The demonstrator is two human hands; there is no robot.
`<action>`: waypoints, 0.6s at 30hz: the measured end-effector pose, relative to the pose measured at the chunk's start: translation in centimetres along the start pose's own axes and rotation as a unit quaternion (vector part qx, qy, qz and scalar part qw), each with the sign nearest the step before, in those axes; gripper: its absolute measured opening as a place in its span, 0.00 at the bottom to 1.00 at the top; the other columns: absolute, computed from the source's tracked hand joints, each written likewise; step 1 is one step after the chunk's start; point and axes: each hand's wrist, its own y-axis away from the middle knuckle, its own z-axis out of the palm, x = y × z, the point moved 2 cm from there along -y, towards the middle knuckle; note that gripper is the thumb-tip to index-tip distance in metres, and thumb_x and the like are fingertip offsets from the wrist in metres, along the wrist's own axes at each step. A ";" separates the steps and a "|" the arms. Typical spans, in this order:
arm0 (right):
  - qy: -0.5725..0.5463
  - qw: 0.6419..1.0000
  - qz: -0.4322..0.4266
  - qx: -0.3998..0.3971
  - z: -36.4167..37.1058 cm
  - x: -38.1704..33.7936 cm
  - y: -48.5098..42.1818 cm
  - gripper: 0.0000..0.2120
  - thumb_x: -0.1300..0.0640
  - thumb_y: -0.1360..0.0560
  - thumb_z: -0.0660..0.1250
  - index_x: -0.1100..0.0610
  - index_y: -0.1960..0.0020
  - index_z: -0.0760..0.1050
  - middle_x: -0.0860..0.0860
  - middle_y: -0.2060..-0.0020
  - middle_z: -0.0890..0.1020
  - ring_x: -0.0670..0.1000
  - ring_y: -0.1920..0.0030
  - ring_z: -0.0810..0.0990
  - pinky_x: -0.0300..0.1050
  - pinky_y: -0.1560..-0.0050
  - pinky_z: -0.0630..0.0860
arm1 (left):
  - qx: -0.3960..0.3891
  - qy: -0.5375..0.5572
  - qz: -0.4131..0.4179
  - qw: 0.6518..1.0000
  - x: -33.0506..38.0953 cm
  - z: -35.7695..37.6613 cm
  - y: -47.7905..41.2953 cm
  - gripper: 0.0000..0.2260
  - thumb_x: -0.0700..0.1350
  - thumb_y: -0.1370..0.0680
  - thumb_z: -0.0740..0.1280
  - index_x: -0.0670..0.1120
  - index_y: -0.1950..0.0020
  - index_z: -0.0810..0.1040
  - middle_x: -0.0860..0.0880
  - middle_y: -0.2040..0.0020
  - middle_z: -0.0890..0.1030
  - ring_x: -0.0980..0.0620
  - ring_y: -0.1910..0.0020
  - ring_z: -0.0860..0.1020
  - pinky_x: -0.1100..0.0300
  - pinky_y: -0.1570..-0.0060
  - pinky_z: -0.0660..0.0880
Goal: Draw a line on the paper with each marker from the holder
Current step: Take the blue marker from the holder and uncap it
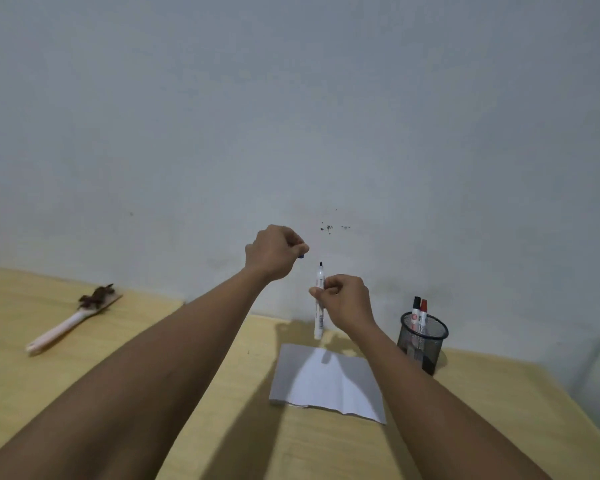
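Two hands are raised above the tabletop (222, 393), in front of a pale wall (291, 116). The right hand (347, 299) is closed around a white marker (319, 306), pinching its barrel near the upper end; the marker stands upright with its dark tip pointing up, uncapped, and its lower end hangs above the far edge of the paper (326, 382). The left hand (274, 252) is curled into a fist, up and to the left of the marker's tip, and a small blue cap (301, 256) peeks out between its fingertips. The two hands are near each other but apart.

The paper lies flat on the yellow tabletop, near the middle, with shadows of the arms across it; no drawn line can be made out on it. Just right of the paper, on the far side, stands a black mesh holder (422, 342) with two markers in it, one black-capped (416, 315) and one red-capped (423, 317), both upright. Far to the left lies a white-handled brush (70, 323) with dark bristles, well apart from everything else.
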 end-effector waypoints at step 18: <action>-0.119 0.990 0.019 -0.079 4.3 6.5 -2.2 0.07 0.67 0.21 0.66 0.58 0.49 0.79 0.66 0.50 0.84 0.61 0.59 0.86 0.33 0.64 0.76 | -0.123 -0.143 -0.061 0.980 -16.4 7.7 4.2 0.09 0.52 0.25 0.69 0.53 0.46 0.81 0.56 0.50 0.84 0.49 0.46 0.78 0.50 0.48 0.62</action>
